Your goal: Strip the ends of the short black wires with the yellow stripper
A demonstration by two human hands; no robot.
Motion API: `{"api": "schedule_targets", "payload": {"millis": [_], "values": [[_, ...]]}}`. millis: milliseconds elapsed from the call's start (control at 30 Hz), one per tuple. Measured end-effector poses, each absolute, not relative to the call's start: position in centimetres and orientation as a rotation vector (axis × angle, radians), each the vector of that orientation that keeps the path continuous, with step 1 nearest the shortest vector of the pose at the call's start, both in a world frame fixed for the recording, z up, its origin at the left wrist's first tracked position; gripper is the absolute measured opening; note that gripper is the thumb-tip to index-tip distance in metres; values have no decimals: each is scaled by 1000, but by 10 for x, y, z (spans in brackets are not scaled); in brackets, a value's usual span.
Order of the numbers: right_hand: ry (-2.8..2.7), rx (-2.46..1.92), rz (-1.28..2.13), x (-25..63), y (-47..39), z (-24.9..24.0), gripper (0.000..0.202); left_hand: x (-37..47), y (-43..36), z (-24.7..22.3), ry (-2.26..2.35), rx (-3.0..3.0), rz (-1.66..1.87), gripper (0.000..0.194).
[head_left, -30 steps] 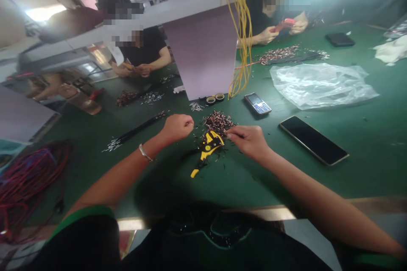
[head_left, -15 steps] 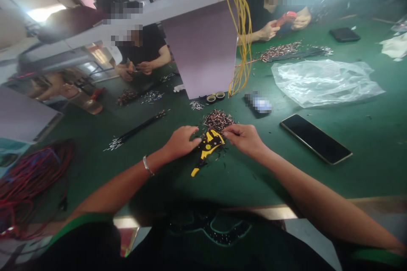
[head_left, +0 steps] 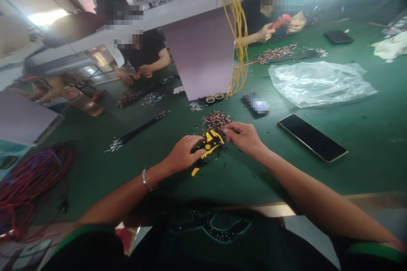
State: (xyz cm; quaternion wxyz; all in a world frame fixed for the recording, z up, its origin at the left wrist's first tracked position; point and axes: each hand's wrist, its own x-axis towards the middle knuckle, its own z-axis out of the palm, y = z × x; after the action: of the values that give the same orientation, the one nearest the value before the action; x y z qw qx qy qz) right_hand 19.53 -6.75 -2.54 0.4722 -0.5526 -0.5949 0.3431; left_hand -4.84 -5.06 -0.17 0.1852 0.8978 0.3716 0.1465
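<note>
A yellow and black wire stripper (head_left: 212, 144) lies on the green table, its jaws toward the pile of short cut wires (head_left: 217, 121). My left hand (head_left: 184, 152) is curled at the tool's handles, with the thumb across the near side and the fingers on the far side. Thumb and forefinger of my right hand (head_left: 241, 136) are pinched together at the pile's right edge, close to the stripper's jaws. Whatever sits between those fingertips is too small to make out. Dark scraps lie around the tool.
Left of the hands is a bundle of black wires (head_left: 136, 132); red cable coils (head_left: 34, 178) lie farther left. A phone (head_left: 311, 137) and a clear plastic bag (head_left: 321, 82) lie right. Tape rolls (head_left: 214, 98) stand by the divider (head_left: 202, 55). Two people work across the table.
My left hand has come down and closed in around the wire stripper's handles. My right hand keeps its pinch by the pile. The view has shifted slightly.
</note>
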Motion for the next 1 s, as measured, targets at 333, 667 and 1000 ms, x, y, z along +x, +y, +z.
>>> {"api": "schedule_targets", "payload": {"millis": [333, 667, 1000], "values": [[-1689, -1215, 674, 177, -73, 19, 23, 3, -33, 29, 749, 1790, 674, 38], [-1825, -1417, -3, 188, -82, 24, 28, -26, 6, 92, 844, 1734, 1284, 24], [-2596, -1045, 305, 128, -92, -12, 66, -57, 12, 108, 907, 1784, 1664, 22]]}}
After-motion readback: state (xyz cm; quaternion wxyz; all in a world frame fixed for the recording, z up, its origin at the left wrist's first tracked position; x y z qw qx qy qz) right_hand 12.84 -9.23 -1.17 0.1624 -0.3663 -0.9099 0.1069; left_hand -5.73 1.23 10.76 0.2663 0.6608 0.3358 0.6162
